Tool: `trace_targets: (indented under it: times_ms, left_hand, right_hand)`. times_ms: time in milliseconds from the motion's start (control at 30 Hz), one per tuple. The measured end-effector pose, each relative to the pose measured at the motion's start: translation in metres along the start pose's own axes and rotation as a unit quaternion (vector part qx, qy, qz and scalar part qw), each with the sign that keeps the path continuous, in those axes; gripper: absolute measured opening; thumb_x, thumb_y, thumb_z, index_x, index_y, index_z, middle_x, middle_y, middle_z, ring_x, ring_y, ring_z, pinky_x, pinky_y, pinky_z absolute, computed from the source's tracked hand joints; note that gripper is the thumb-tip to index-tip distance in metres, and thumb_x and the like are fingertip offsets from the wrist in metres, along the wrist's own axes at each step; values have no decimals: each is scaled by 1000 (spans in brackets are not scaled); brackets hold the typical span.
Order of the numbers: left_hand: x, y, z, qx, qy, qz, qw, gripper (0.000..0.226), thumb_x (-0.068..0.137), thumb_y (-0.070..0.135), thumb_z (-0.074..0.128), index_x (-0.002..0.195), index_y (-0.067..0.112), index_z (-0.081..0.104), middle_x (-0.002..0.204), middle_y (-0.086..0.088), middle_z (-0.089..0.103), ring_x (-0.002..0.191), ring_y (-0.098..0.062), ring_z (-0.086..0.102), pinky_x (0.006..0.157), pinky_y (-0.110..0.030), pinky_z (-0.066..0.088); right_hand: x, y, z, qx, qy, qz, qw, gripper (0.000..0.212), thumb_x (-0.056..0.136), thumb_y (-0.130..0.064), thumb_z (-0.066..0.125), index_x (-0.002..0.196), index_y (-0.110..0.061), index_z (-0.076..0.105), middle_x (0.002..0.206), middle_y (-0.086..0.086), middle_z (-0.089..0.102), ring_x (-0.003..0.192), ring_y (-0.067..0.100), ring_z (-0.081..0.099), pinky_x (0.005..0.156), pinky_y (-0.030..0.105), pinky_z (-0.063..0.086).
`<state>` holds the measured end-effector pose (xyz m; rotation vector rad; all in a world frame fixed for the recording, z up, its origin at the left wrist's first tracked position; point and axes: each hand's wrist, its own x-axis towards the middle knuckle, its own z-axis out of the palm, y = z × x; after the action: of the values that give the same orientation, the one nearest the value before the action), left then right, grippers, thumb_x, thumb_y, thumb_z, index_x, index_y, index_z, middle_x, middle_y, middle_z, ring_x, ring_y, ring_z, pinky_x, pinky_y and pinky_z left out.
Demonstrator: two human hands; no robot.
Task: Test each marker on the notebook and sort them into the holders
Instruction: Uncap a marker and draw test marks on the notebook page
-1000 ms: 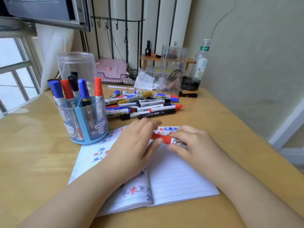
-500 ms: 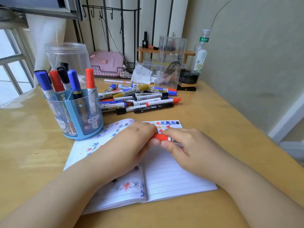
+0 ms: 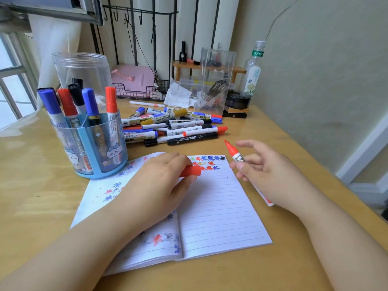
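Observation:
An open lined notebook (image 3: 218,215) lies on the desk, with coloured star marks along its top and on its left page. My left hand (image 3: 155,185) rests on the notebook and grips a red marker cap (image 3: 192,170). My right hand (image 3: 264,173) holds an uncapped red marker (image 3: 235,153) above the notebook's right edge, tip pointing up and left. A blue holder (image 3: 94,143) at the left holds several capped markers. Behind it stands a clear plastic jar (image 3: 81,70). A pile of loose markers (image 3: 174,127) lies beyond the notebook.
A clear acrylic box (image 3: 216,80), a bottle (image 3: 253,72), a black wire basket (image 3: 138,91) with a pink item and crumpled paper (image 3: 178,95) crowd the back of the desk. The wall runs close along the right. A window is at the left.
The two hands pulled apart: the cap came off the red marker. My left hand keeps the cap and my right hand lifted the marker to the right.

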<state>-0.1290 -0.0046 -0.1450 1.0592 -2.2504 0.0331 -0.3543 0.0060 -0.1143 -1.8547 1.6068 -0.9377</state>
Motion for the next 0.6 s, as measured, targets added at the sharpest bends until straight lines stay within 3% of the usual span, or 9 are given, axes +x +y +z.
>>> trace_targets:
  times_ms: [67, 167, 267, 333, 400, 500, 600]
  left_hand:
    - [-1, 2, 2, -14, -16, 10, 1000, 28, 86, 35, 39, 88, 16, 60, 77, 4, 56, 71, -21, 54, 61, -32, 45]
    - [-1, 5, 4, -16, -36, 15, 999, 27, 84, 33, 39, 87, 17, 60, 77, 4, 59, 71, -23, 56, 60, -33, 46]
    - [-1, 4, 5, -26, -50, 16, 998, 30, 84, 37, 39, 88, 16, 61, 77, 4, 61, 71, -22, 57, 60, -33, 49]
    - [-2, 4, 6, -44, -55, 16, 997, 34, 84, 41, 37, 89, 17, 61, 78, 4, 62, 72, -21, 57, 62, -33, 49]
    - [-3, 6, 7, -58, -66, 10, 996, 37, 83, 44, 35, 90, 19, 61, 79, 5, 63, 75, -19, 56, 64, -29, 45]
    - [-3, 7, 9, -59, -60, 16, 996, 36, 84, 46, 35, 91, 21, 61, 77, 7, 60, 74, -14, 52, 63, -12, 31]
    - [-4, 5, 10, -83, -48, -2, 995, 37, 84, 47, 35, 101, 24, 58, 85, 7, 57, 81, -11, 47, 67, -13, 32]
  right_hand:
    - [1, -2, 4, 81, 13, 16, 996, 24, 93, -11, 53, 99, -34, 54, 86, 1, 73, 71, 8, 67, 76, 28, 53]
    - [3, -3, 11, 205, 19, 47, 977, 23, 98, -4, 44, 101, -17, 63, 88, 10, 72, 65, 9, 64, 64, 20, 53]
    - [8, -1, 13, 422, -11, 97, 901, 30, 98, 1, 36, 106, -6, 65, 85, 17, 70, 67, 13, 65, 64, 19, 54]
    - [11, 2, 15, 487, -7, 101, 868, 26, 95, 5, 39, 108, -2, 61, 77, 14, 68, 64, 12, 62, 61, 18, 53]
    - [14, 3, 20, 457, 21, 102, 883, 17, 93, 3, 47, 102, -5, 60, 65, 6, 60, 55, 6, 53, 53, 15, 46]
    - [23, 0, 22, 312, 66, 100, 942, 11, 90, -5, 58, 82, -11, 54, 45, -3, 44, 39, 3, 36, 42, 13, 33]
    - [38, 2, 23, 166, 80, 87, 979, 22, 89, -13, 60, 69, -10, 53, 40, -2, 45, 41, 8, 39, 50, 23, 37]
